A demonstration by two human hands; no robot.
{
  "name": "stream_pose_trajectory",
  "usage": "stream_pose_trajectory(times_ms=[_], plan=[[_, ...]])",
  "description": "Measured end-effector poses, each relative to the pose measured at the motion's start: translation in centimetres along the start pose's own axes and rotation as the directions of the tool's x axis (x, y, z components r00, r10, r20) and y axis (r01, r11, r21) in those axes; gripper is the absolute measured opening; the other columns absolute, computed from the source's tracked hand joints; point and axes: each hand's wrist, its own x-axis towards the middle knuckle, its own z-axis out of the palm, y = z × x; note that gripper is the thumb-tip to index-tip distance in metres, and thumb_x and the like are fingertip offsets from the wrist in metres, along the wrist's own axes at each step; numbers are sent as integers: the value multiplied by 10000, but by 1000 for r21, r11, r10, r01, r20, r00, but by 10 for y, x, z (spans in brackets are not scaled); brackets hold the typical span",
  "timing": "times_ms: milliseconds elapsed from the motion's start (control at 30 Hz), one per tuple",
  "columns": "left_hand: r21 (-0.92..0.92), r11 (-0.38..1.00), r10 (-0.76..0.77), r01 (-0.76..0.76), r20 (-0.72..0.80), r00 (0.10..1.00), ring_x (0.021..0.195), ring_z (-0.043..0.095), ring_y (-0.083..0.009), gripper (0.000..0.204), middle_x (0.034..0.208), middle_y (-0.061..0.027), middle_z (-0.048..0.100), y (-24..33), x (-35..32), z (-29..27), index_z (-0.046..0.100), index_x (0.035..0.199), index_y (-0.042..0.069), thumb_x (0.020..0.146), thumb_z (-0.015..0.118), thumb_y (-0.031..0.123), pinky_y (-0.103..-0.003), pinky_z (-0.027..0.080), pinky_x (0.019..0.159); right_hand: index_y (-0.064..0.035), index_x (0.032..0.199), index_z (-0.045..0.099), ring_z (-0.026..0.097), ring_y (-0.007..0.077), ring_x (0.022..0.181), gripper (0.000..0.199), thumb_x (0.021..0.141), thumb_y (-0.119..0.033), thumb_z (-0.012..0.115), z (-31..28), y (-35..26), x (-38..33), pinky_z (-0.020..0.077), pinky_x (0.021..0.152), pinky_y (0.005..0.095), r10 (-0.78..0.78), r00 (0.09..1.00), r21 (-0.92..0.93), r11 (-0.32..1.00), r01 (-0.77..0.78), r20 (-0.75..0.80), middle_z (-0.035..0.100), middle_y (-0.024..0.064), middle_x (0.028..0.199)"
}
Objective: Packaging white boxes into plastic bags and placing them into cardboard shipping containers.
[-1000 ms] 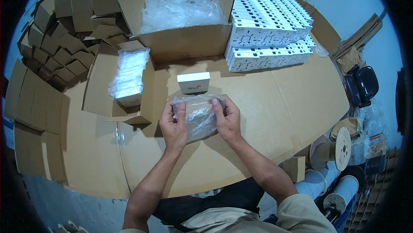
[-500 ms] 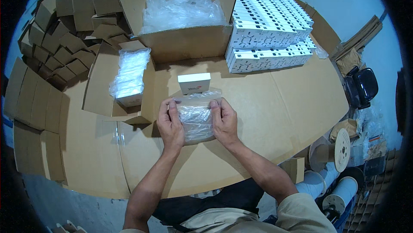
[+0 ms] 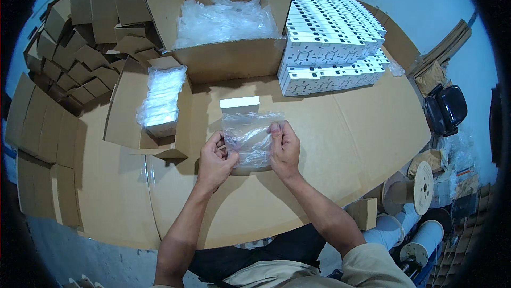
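Between my two hands I hold up a clear plastic bag (image 3: 247,139), wrinkled and see-through. My left hand (image 3: 215,163) pinches it near its lower left corner. On the other side, my right hand (image 3: 285,152) grips the right edge, thumb on top. Just beyond the bag stands a small white box (image 3: 239,105), its front partly covered by the plastic. To the left, an open cardboard carton (image 3: 183,112) holds a row of white boxes wrapped in clear plastic (image 3: 162,99).
A large open carton (image 3: 229,56) full of loose plastic bags (image 3: 226,22) stands at the back. Stacked white boxes (image 3: 332,48) are at back right, with many folded cardboard boxes (image 3: 80,43) at left. Wire spools (image 3: 423,186) sit beyond the table's right edge.
My left hand has slid down from the bag's upper left edge to its lower left corner. The bag has shifted slightly right and up, with my right hand still gripping it.
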Motion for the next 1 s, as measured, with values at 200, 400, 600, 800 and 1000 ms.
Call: stream_pose_trajectory(times_ms=[200,400,600,800,1000], plan=[[87,996,31,-25,-67,997,791,591,-54,359,956,-32,606,-7,1,-3,537,1164,-8,824,532,-122,-211,492,632,-13,904,579,474,123,592,299,1069,-250,499,0,-5,2,405,547,345,2,1000,-20,1000,-2,-9,516,87,640],[1,999,54,-55,-127,990,762,545,-52,222,931,-15,598,-11,2,-12,564,1146,2,932,504,8,-233,463,635,-13,905,584,483,122,589,301,1067,-251,501,-3,-1,1,411,548,343,12,1000,-20,1000,-12,1,519,86,628],[170,972,202,-162,-249,947,758,547,-97,241,881,-34,621,-18,2,11,605,1036,7,1052,510,228,-272,456,656,-12,902,600,488,112,572,288,1047,-255,545,4,-2,-6,422,543,341,21,997,-25,999,-20,76,531,62,599],[389,901,316,-191,-286,905,652,537,-104,254,713,-47,576,-5,-3,18,606,989,21,1063,509,245,-304,449,601,0,1126,596,597,160,803,262,935,-154,688,-10,-12,7,488,697,317,35,996,255,965,-54,77,639,95,888],[430,875,367,-225,-283,886,638,538,-102,267,710,-28,581,-2,-3,18,604,995,26,1068,508,265,-301,448,588,-53,1188,616,564,303,1046,499,735,-139,807,-24,-53,27,435,886,432,-577,710,-386,596,704,404,598,115,1144]])
